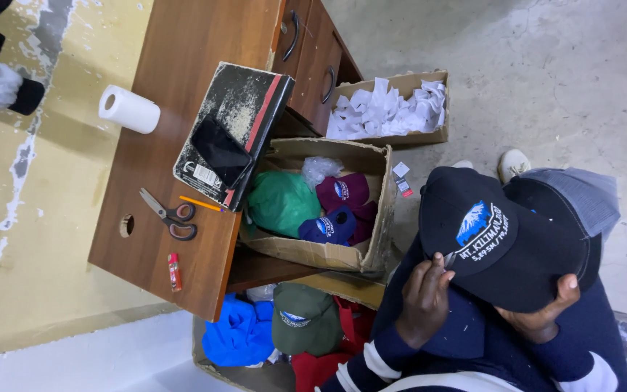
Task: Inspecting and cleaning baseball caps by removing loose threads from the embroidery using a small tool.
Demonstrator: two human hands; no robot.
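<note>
Head view: both hands are holding a black cap (506,243) with a blue-and-white front patch, down at the lower right, over the person's dark striped sleeves. The left hand (424,301) is gripping the cap's near edge by the patch, fingers curled onto the fabric. The right hand (542,316) is clamping the cap's rim from below, thumb showing at the edge. The hands are sitting apart, one at each side of the cap.

Just left of the cap an open box (371,218) is holding maroon, blue and green caps. Beyond it a wooden bench (183,43) is carrying scissors (172,215), a pencil (199,204), a paper roll (129,109) and a black book (244,109) with a phone (219,151) lying on it.
</note>
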